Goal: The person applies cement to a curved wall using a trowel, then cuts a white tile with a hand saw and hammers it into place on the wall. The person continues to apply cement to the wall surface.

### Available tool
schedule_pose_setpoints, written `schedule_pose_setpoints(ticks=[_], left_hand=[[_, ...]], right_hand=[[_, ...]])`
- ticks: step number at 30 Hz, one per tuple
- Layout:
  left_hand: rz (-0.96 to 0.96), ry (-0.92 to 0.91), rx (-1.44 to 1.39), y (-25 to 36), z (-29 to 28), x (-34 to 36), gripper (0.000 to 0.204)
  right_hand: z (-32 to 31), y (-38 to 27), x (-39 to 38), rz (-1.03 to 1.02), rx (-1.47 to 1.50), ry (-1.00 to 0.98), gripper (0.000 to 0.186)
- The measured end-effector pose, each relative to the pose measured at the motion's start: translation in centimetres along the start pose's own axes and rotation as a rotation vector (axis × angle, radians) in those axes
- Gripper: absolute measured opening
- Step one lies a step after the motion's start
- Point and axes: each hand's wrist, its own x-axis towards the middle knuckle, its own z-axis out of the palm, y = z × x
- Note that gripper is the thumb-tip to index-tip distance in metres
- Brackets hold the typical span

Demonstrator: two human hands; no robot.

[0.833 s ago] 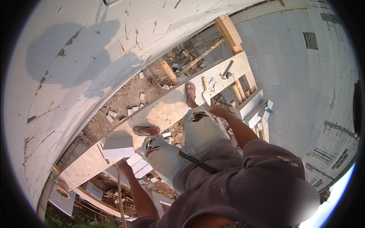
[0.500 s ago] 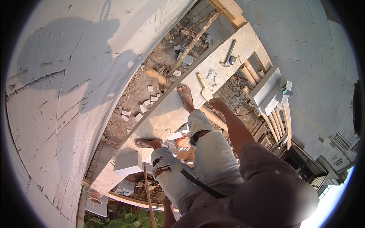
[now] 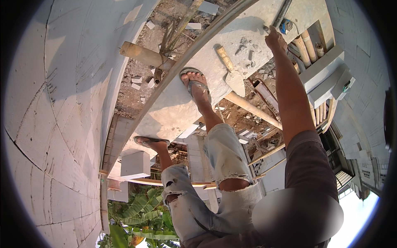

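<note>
- Jeans (image 3: 231, 153), pale, dusty and torn at the knees; sandalled feet below, planted apart on a long board (image 3: 173, 109).
- Right hand (image 3: 276, 41), on an outstretched arm, at the lower end of a dark bar; fingers partly bent, though whether they grasp the bar cannot be told. Left hand outside the view; its state cannot be told.
- Trowel (image 3: 235, 80), just beyond the right foot: worn yellowish wooden handle, pale leaf-shaped blade caked with grey, tip past the board's edge.
- Block (image 3: 135, 165), light grey, flat-faced and sharp-edged, at the board's left end.
- Pot (image 3: 118, 186), reddish, near the block; its contents cannot be seen.
- Crumbs (image 3: 248, 51), grey, scattered between trowel and right hand.
- Dark bar (image 3: 282, 13), straight, slender and smooth, lying slantwise at the board's far end; its upper end leaves the view.
- Blue object (image 3: 285, 27), small and rounded, just right of the bar.
- Ground (image 3: 138, 107), brown, strewn with pale block pieces, below the board.
</note>
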Motion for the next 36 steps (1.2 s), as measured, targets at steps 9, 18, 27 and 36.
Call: schedule_pose_setpoints(ticks=[9, 18, 27, 36], left_hand=[[-0.086, 0.03, 0.008, 0.3, -0.2, -2.3, 0.031], [0.055, 0.092, 0.077, -4.6, -1.2, -2.3, 0.032], [0.016, 0.277, -0.173, -2.3, -4.9, -1.1, 0.036], [0.206, 0.286, -0.805, -6.4, 0.1, 3.6, 0.029]], right_hand=[[0.1, 0.8, 1.1, -0.371, -0.084, 0.233, 0.025], [-10.1, 3.6, -13.0, -0.202, 1.236, 0.113, 0.034], [-32.0, -2.0, -34.5, -0.764, 2.105, -0.43, 0.053], [-39.5, -11.1, -47.8, -0.385, 0.946, -1.169, 0.075]])
